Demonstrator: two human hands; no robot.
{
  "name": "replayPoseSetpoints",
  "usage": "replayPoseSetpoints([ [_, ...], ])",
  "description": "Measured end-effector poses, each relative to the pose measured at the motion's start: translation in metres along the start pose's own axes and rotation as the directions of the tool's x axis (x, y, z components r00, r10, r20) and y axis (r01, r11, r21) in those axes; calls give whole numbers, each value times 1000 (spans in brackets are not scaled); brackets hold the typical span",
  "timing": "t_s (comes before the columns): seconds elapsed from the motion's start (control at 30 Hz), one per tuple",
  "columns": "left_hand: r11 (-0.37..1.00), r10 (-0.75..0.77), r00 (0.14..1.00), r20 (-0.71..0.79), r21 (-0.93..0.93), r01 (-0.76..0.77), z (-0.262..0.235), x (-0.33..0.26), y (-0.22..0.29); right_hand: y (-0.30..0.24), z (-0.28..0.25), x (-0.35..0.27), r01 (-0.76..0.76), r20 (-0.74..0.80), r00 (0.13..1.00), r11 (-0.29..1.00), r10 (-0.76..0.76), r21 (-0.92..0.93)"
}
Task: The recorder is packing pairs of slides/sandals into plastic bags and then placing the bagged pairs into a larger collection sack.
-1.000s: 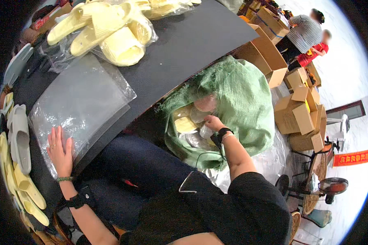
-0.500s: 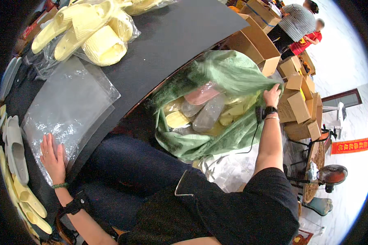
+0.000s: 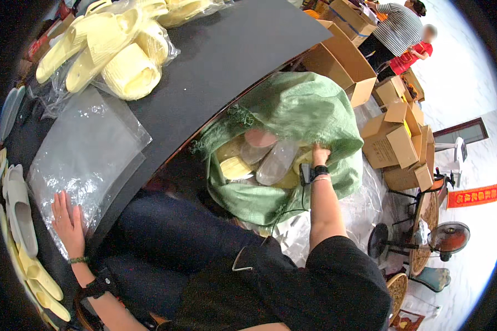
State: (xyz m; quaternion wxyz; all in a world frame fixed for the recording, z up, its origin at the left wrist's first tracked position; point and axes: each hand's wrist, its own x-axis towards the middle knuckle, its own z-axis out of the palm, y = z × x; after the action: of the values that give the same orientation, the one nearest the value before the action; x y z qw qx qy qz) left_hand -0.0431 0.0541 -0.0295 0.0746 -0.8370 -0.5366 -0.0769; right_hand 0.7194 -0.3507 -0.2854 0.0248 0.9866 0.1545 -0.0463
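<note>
Black table (image 3: pixel 226 60) edge: left hand (image 3: pixel 67 223) fingers spread on plastic bags (image 3: pixel 85 160); right hand (image 3: pixel 318 154) grips green sack (image 3: pixel 303 110) rim.

— How's my feed?
— Bright daylight floods from the far right; the white floor (image 3: pixel 469 83) there washes out.
— Glare?
— I see sheen on the clear plastic bags (image 3: pixel 88 154). Edges bend, corners go black, and distant people look soft.

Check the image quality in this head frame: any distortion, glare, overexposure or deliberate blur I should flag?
Head view: strong fisheye, so the black table edge bows and the corners go black; the floor at the right rim is washed out to near white; glare speckles the clear plastic bags under the left hand; the right hand at the green sack is sharp; a bystander's face top right is blurred out.
</note>
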Motion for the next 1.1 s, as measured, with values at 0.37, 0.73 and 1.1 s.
replayPoseSetpoints([
  [0.37, 994, 52, 999, 12, -100, -50, 10, 7, 2, 52, 42, 68, 93, -49, 995, 995, -91, 31],
  [0.73, 993, 77, 997, -2, -90, -77, 13, 9, 9, 117, 166, -54, -127, 228, 974, 801, -12, 585],
  [1.1, 995, 38, 999, 19, -97, -36, 5, 4, 6, 14, 206, -116, -490, 457, 871, -276, -177, 827],
])
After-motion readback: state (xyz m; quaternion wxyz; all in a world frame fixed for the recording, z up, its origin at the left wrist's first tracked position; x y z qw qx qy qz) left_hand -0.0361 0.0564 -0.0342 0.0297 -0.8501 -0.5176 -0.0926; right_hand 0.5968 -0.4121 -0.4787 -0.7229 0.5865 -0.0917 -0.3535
